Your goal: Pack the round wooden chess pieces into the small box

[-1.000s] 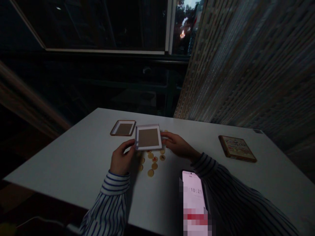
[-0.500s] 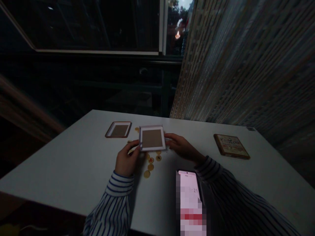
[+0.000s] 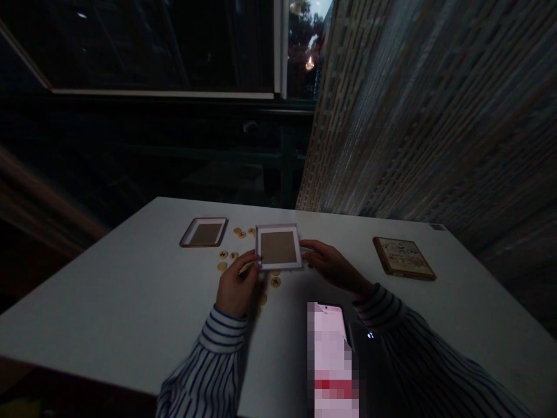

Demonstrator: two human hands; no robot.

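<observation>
A shallow square box half point(image 3: 278, 248), white inside with a brownish-grey panel, is held above the table between my two hands. My left hand point(image 3: 235, 286) grips its left edge, thumb and fingers closed. At the opposite edge, my right hand point(image 3: 331, 264) has its fingers bent against the side. Round wooden xiangqi pieces point(image 3: 275, 282) lie under and around the box half, some marked with characters. Several more pieces point(image 3: 223, 255) are scattered to the left of it, and part of the group is hidden by my left hand and the box half.
Another shallow tray point(image 3: 206, 234) lies at the back left of the white table point(image 3: 108, 302). A flat printed box point(image 3: 404, 258) sits at the right. A lit phone point(image 3: 333, 354) lies near the front edge. Beyond the table hang string curtains point(image 3: 391, 104).
Both hands have shifted the box half a little to the right, uncovering pieces on its left. My left hand and sleeve now cover some pieces in front. The camera view has moved slightly.
</observation>
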